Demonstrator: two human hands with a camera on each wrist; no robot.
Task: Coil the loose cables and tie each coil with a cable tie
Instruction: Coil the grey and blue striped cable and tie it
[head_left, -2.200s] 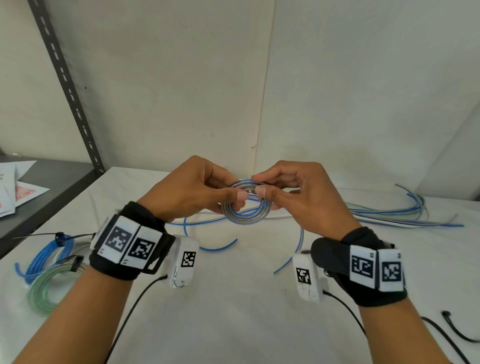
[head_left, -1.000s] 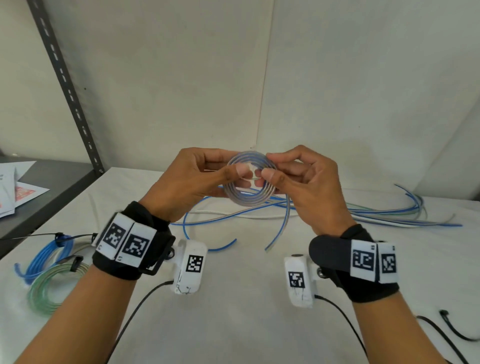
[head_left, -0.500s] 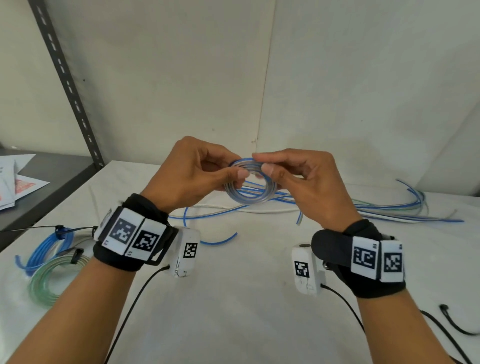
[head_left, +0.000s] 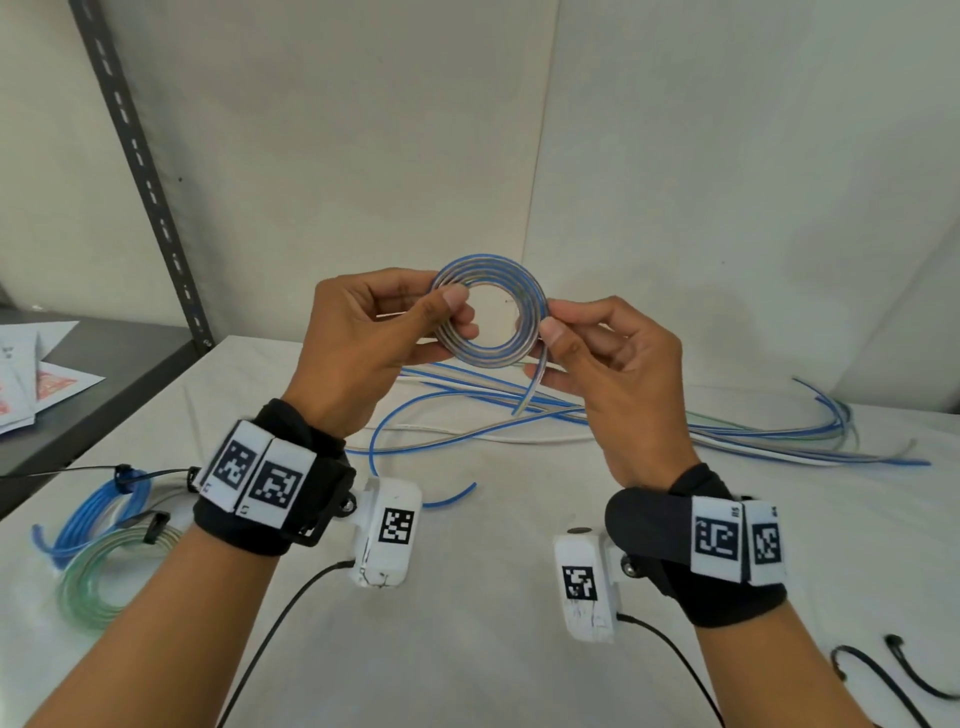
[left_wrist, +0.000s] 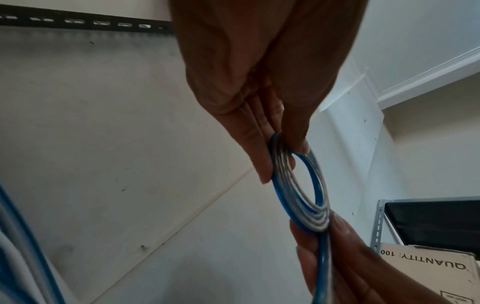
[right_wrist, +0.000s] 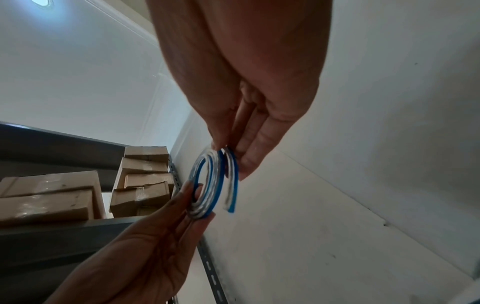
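Coil (head_left: 488, 310) held up at frame centre, above table (head_left: 493, 623). L hand (head_left: 374, 338) pinches its left rim w/ thumb + fingers; R hand (head_left: 613, 374) pinches right rim, short tail end hanging below. Loose cables (head_left: 727, 431) lie mid-right; two tied coils (head_left: 98, 545) at lower left.

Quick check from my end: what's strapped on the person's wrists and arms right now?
Both forearms are bare, no sleeves. Each wrist wears a black fabric band: the left band and right band each carry two white patches printed with black square codes. A white boxy camera unit hangs inside each wrist, left and right, each with its own code marker and a thin black cable trailing back.
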